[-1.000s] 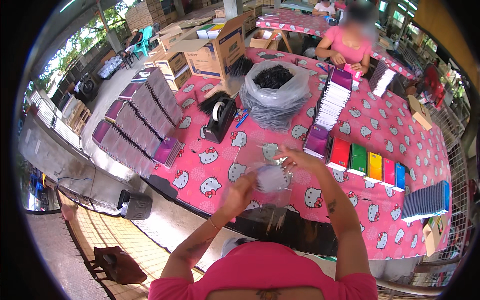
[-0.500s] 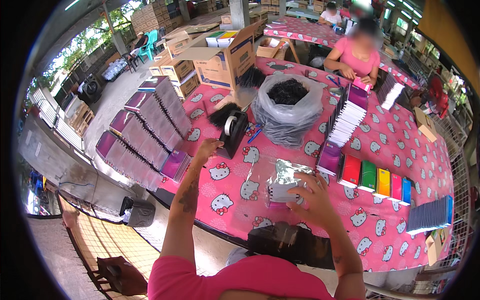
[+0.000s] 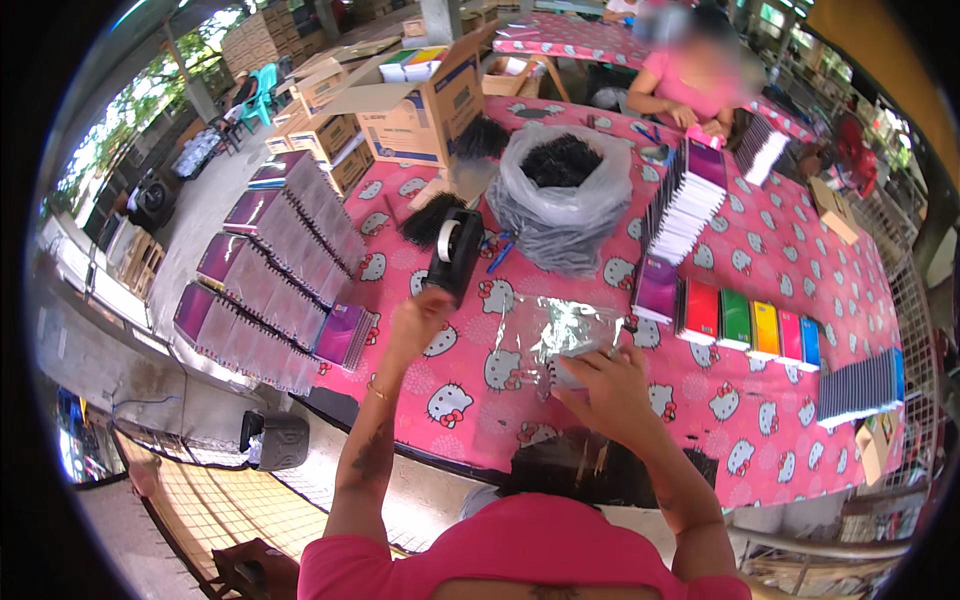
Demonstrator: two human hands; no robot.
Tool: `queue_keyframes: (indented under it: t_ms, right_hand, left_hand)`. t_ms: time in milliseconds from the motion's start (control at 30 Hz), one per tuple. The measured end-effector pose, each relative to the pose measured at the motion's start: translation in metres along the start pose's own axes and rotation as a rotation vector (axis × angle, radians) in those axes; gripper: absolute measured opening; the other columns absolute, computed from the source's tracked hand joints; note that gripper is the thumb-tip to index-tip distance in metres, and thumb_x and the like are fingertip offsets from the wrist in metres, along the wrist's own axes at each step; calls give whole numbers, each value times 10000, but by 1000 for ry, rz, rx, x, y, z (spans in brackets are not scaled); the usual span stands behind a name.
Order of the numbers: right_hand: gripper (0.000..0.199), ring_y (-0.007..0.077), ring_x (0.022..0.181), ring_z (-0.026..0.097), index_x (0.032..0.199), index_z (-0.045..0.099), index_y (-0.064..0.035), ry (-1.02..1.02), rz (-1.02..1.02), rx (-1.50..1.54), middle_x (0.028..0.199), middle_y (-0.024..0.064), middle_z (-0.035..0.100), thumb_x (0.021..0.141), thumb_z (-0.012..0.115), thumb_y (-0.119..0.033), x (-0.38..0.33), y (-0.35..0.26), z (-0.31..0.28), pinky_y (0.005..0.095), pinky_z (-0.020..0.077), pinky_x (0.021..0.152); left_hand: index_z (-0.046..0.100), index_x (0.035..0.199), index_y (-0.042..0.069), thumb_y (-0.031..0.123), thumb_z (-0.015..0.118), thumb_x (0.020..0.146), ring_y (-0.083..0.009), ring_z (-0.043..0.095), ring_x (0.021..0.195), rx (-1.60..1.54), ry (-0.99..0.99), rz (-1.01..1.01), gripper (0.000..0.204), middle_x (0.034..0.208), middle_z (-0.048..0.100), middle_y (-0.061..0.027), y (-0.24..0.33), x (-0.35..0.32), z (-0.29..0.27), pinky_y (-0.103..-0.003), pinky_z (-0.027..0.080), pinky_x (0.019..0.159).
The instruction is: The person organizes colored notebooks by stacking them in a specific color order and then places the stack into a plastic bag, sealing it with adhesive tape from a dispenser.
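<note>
Crinkly clear plastic sleeve (image 3: 560, 335), pinned flat by my closed right hand (image 3: 605, 385) just right of the black tape dispenser (image 3: 455, 255) my loosely curled left hand (image 3: 420, 315) touches, could slip if I lift.

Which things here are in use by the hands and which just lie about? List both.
In use: left hand at the black tape dispenser; right hand pressing the clear plastic bag.

Lying about: grey sack of black pieces, coloured notebooks, cardboard box, purple stacks.
</note>
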State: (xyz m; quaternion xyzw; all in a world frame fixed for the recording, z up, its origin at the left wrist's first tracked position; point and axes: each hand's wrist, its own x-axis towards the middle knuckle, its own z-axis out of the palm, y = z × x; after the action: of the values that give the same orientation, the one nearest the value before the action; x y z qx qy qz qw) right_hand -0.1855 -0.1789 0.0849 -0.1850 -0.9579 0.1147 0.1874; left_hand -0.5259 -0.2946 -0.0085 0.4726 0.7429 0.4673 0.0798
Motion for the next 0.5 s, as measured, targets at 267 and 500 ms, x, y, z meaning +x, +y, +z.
queue_keyframes:
  t_ms: [267,500]
  right_hand:
    - [448,234,1003,620,1162,699,-186,-31,-56,51,1055,32,687,792,746,-433,10,-2,1,448,368,940]
    - [559,270,1176,557,1189,660,-137,87,154,482,1322,79,551,712,825,-375,-34,84,10,491,382,999]
  left_hand:
    - [730,1074,88,31,755,804,-193,561,1014,-415,-590,259,278,1029,570,-50,118,-10,59,-320,456,855]
    - [768,933,161,43,790,746,-321,451,1273,-187,-416,543,222,1337,503,-113,132,-6,67,-439,366,1041]
